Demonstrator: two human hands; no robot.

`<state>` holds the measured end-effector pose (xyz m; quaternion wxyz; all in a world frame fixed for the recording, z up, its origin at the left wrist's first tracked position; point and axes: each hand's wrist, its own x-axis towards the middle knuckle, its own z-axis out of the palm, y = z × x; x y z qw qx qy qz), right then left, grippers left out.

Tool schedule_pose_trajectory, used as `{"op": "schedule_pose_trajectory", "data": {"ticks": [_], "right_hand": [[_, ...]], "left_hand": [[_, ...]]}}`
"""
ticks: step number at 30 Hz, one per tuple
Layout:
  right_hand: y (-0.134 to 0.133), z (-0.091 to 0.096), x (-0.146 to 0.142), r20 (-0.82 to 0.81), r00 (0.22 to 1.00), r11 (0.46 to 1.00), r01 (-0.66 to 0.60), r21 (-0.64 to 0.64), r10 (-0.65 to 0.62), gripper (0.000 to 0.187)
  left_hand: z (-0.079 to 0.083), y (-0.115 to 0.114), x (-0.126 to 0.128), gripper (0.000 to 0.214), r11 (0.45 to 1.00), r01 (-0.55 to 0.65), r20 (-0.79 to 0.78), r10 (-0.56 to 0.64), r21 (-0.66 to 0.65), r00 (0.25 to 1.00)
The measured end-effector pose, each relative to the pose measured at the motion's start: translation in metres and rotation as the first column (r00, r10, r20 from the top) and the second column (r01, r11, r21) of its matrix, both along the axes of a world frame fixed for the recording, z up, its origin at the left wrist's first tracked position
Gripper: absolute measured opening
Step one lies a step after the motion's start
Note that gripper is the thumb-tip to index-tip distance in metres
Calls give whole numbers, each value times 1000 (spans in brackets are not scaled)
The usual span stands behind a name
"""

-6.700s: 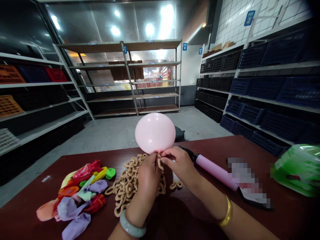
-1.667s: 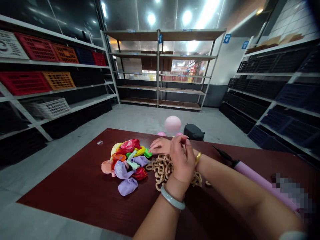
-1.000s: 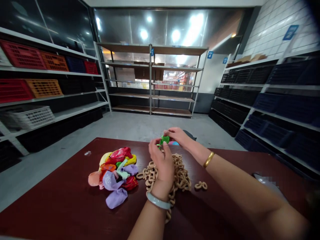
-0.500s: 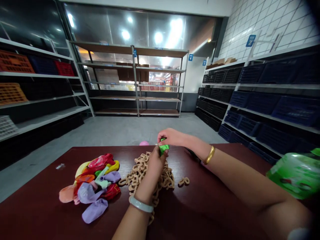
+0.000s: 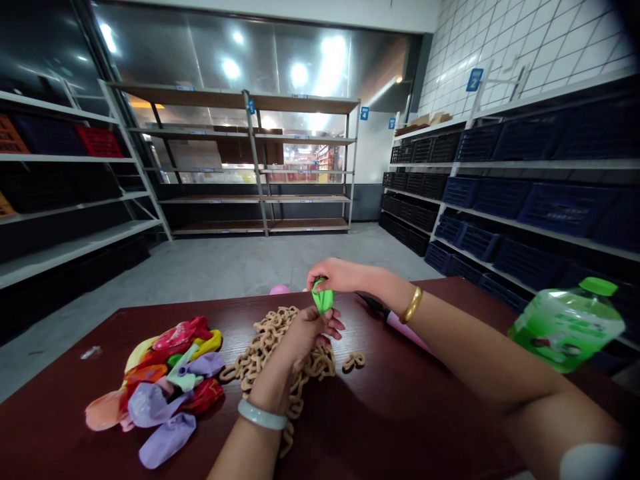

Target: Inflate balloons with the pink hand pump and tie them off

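A bright green, limp balloon [image 5: 323,298] hangs between my hands above the table's far part. My right hand [image 5: 334,273], with a gold bangle on the wrist, pinches its upper edge from above. Below, my left hand [image 5: 313,330], wearing a pale bangle, has its thumb and forefinger at the balloon's narrow lower end; the other fingers are loosely spread. Under and beside my left hand lies a heap of tan ring-shaped pieces [image 5: 265,347], partly covered by that forearm. A pile of deflated balloons [image 5: 155,390] in several colours rests to the left.
Two loose tan rings [image 5: 354,361] lie right of the heap. A black-and-pink tool [image 5: 395,320] is partly behind my right forearm. A green jug [image 5: 565,327] stands at the right of the dark red table [image 5: 400,413]. Shelves with crates [image 5: 500,247] line the sides.
The green balloon, bunched up before, now hangs longer between my hands. My left hand has lowered and its fingers have loosened. The view has shifted right.
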<state>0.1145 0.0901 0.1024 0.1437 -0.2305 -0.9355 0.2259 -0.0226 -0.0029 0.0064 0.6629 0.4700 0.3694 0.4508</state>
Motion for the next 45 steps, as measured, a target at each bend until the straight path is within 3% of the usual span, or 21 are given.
{"op": "schedule_pose_trajectory", "data": {"ticks": [4,7,9,13,16,18,22,25,28,31,36,45], "right_hand": [[-3,-8,2,-62,989,990,134,49,-130,18],[-10,-16,26,-113,952,950,294,100,-283,25],[-18,-27,55,-102,911,900,412,143,-400,28],[-45,-63,117,96,715,707,645,290,-692,39],[-60,-95,144,209,602,635,693,341,-770,39],[-65,-112,150,265,554,614,701,362,-789,40],[-64,-124,141,305,496,582,705,405,-813,37],[-63,-113,120,225,547,584,676,449,-806,47],[-69,-97,88,34,718,630,586,509,-695,59],[-79,-91,58,-30,805,680,519,518,-592,59],[-86,-103,37,-39,809,716,541,441,-587,58],[-84,-108,43,-12,812,753,546,366,-583,56]], "left_hand": [[2,-4,5,28,996,65,91,-59,-57,994],[5,-5,4,22,993,31,255,-1,-114,967],[7,-2,1,18,988,-49,349,98,-146,932],[8,8,-7,14,959,-187,494,270,-211,827],[7,13,-12,16,942,-194,594,323,-273,736],[6,15,-15,17,937,-170,658,336,-306,674],[5,19,-23,19,927,-184,736,371,-326,566],[3,23,-31,19,915,-239,741,403,-324,538],[-1,28,-38,18,895,-327,724,440,-304,531],[-4,30,-43,18,868,-408,706,476,-282,524],[-7,31,-38,17,852,-469,665,491,-233,562],[-8,29,-21,14,825,-538,576,527,-171,625]]}}
